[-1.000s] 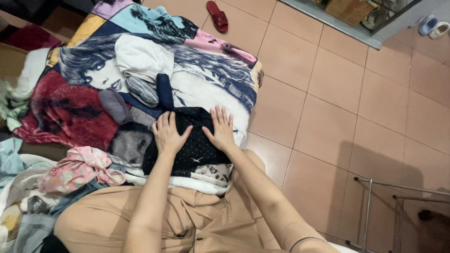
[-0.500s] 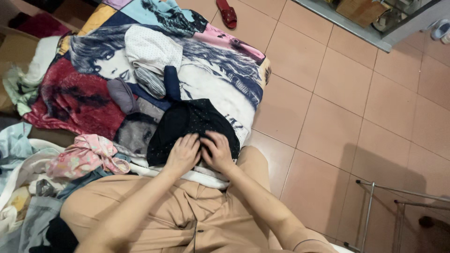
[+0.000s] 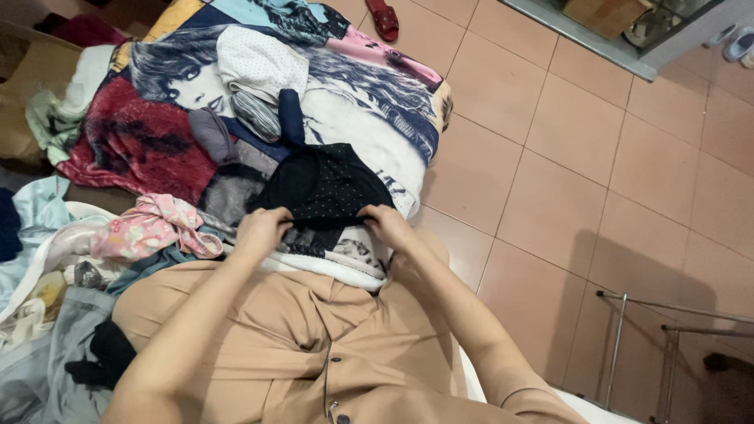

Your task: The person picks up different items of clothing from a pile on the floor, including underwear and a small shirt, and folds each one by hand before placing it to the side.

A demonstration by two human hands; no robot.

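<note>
A black garment with small white dots (image 3: 322,184) lies on a printed blanket (image 3: 369,102) in front of me. My left hand (image 3: 261,228) grips its near left edge and my right hand (image 3: 386,224) grips its near right edge, fingers curled over the cloth. A tan buttoned garment (image 3: 290,338) covers my lap below the hands. Just past the black garment lie rolled pieces: a grey one (image 3: 210,133), a striped one (image 3: 258,114) and a dark blue one (image 3: 290,116).
A pile of mixed clothes, with a pink floral piece (image 3: 153,228), spreads at the left. Tan floor tiles (image 3: 597,157) fill the right. A red slipper (image 3: 385,17) lies at the top, and a metal rack (image 3: 667,330) stands at the lower right.
Both hands slid from the top of the black garment toward me and apart, and now hold its near edge at the two corners. The view has shifted slightly.
</note>
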